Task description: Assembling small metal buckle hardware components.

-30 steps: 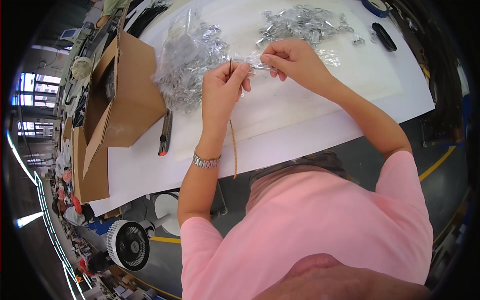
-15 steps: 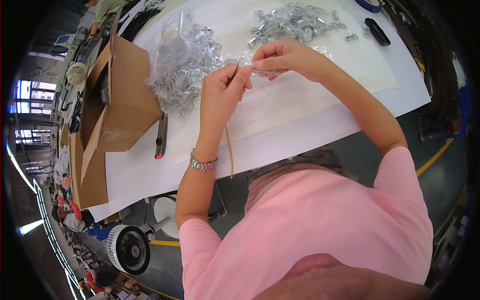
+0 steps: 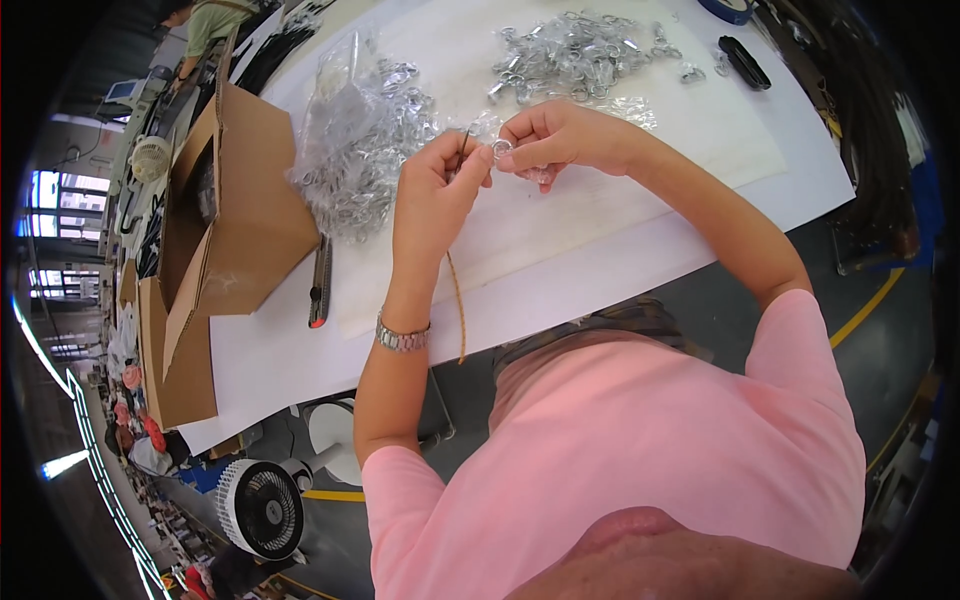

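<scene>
Left hand (image 3: 432, 195) pinching a thin dark strip (image 3: 463, 152), right hand (image 3: 562, 140) gripping a metal ring (image 3: 502, 147) in its fingertips, ring between both hands over the table (image 3: 640, 240), probably so its opening is reachable, metal clips (image 3: 575, 60) piled beyond.

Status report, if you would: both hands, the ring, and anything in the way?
Left hand: pinching thin dark item. Right hand: ring at fingertips, close to left hand. Nothing seen blocking ring; metal pile beyond right hand.
</scene>
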